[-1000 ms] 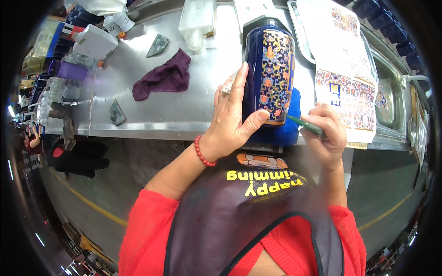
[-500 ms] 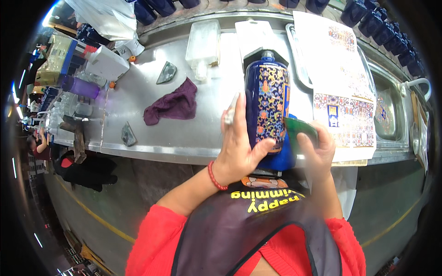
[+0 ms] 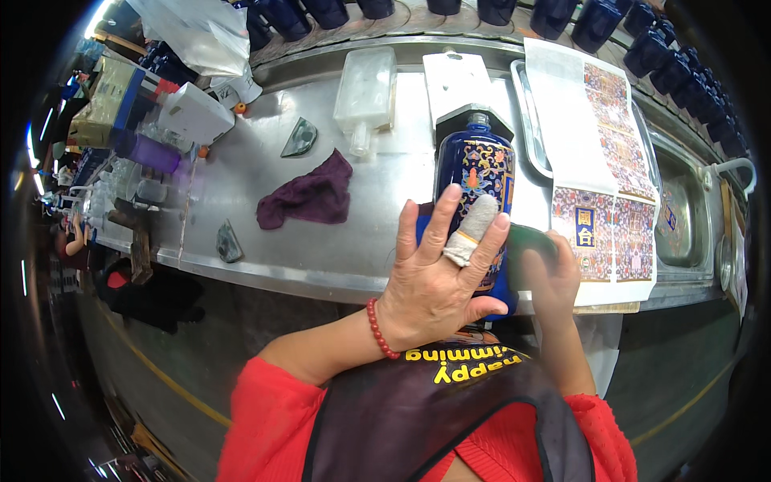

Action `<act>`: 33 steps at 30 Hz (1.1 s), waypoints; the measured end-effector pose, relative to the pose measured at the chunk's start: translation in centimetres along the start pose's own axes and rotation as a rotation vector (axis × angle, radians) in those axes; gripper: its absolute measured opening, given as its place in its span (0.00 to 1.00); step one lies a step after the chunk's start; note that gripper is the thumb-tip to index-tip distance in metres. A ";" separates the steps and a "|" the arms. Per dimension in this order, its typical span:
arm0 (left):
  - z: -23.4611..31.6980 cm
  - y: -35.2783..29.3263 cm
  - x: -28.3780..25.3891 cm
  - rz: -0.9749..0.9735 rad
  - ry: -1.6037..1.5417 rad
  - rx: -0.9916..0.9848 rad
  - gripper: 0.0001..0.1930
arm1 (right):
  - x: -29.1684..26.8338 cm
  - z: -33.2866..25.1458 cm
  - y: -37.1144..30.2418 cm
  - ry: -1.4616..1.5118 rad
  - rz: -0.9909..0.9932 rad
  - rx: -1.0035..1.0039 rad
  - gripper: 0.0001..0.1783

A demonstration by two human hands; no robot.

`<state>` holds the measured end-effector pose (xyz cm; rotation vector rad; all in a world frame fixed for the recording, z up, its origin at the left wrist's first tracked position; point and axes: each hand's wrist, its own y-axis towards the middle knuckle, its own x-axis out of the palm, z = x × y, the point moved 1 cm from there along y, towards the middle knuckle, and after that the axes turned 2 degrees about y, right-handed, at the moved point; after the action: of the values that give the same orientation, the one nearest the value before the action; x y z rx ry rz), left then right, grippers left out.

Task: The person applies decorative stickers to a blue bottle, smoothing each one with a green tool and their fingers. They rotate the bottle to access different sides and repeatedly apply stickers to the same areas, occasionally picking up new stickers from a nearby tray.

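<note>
A dark blue bottle (image 3: 458, 153) with a colourful floral decal lies with its neck pointing away from me, near a dark angular holder (image 3: 506, 127). My left hand (image 3: 434, 281) rests across the decal with fingers spread; one finger wears a whitish cloth finger cover (image 3: 474, 233). At the bottle's right side my right hand (image 3: 554, 277), blurred by motion, grips a flat green scraper (image 3: 526, 245). The left hand hides much of the bottle's lower part. Right of that hand lie printed decal sheets (image 3: 594, 241).
A purple cloth (image 3: 313, 193), a clear glass bottle (image 3: 365, 88) and two dark greenish pieces (image 3: 299, 136) lie on the metal table (image 3: 241, 173). Blue bottles (image 3: 598, 24) line the far side. To the right is a sink (image 3: 679, 217); a white box (image 3: 197, 112) stands left.
My left hand has shifted from the bottle's left side to lie spread over its decal. The right hand still holds the scraper at the right side. The whole view has shifted slightly.
</note>
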<state>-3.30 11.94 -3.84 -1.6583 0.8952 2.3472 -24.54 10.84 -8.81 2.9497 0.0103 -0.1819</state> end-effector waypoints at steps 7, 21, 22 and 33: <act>-0.3 0.1 -0.5 -0.035 0.073 -0.009 0.43 | 0.0 -0.3 0.0 -0.020 0.001 -0.008 0.10; 0.7 0.6 -1.2 -0.012 0.031 0.059 0.41 | 0.0 -0.6 -0.1 -0.088 0.000 -0.027 0.10; 0.8 0.5 -1.2 0.010 0.034 0.079 0.41 | 0.0 -0.6 -0.1 -0.085 -0.004 -0.022 0.10; -3.2 5.0 -0.1 0.087 -0.102 0.048 0.40 | -0.2 -0.9 -0.2 -0.047 -0.015 -0.010 0.10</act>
<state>-2.85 6.16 -2.52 -1.4960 1.0147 2.4203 -24.64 11.17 -7.96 2.9349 0.0275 -0.2521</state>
